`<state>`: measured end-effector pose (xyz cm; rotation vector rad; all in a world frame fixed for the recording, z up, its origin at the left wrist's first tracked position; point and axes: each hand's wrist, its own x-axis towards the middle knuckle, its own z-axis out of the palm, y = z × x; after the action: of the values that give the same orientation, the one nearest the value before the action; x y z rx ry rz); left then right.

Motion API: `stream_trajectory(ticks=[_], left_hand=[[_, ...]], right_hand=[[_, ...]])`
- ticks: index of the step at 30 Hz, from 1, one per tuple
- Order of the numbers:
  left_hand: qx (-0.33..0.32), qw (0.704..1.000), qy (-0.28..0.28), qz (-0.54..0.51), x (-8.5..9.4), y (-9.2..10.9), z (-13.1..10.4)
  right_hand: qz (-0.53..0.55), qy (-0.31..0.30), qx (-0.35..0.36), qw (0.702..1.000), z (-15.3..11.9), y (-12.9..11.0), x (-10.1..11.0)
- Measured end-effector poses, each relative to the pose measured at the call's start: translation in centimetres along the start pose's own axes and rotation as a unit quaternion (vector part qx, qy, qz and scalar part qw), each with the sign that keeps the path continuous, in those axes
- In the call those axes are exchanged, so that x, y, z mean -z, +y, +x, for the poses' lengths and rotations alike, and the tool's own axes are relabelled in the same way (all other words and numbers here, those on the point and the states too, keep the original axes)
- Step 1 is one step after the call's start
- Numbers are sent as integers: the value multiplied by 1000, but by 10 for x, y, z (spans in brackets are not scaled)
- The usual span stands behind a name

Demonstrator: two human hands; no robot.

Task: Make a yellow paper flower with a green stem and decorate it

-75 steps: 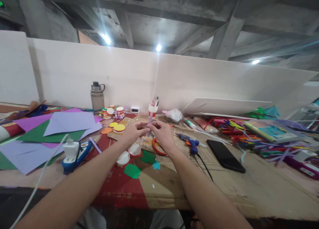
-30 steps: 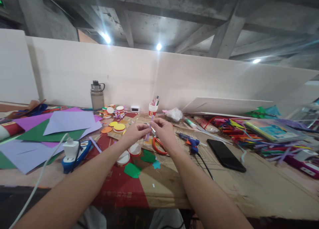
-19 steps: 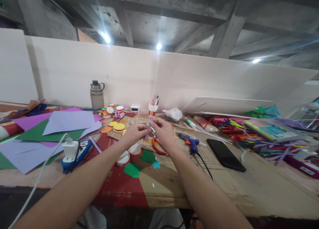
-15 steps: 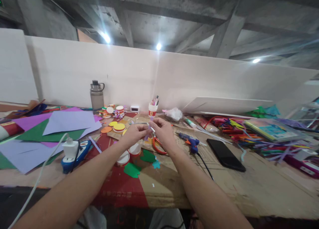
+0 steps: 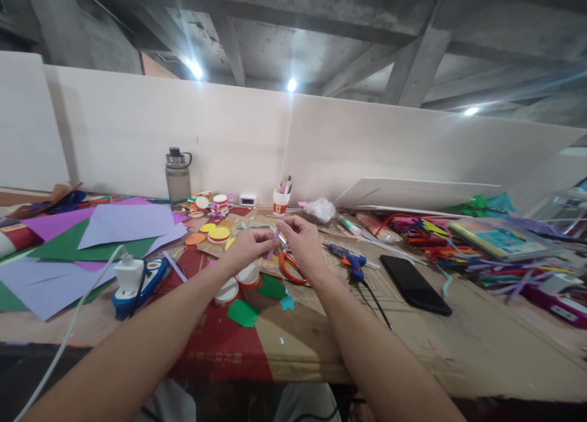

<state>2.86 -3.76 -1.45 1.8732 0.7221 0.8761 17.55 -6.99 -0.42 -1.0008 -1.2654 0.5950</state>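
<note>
While R hand pinches purple strip, L hand is at its side.
Strip's btwn hands; can't tell L grip.

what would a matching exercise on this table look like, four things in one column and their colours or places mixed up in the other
Things
1. strip between the left hand and the right hand
2. phone
3. bottle
4. glue gun

Colours or places
A. upright, in front of the white board
B. mostly blue
C. purple
D. black, lying flat on the cardboard

Right pairs
1-C, 2-D, 3-A, 4-B
</note>
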Motion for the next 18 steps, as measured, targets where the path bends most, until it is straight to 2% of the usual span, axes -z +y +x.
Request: stream_trajectory(ticks=[18], left_hand=[[-16, 1000, 2, 17, -1, 1, 0]], right_hand=[[0, 13, 3, 1000, 1, 1, 1]])
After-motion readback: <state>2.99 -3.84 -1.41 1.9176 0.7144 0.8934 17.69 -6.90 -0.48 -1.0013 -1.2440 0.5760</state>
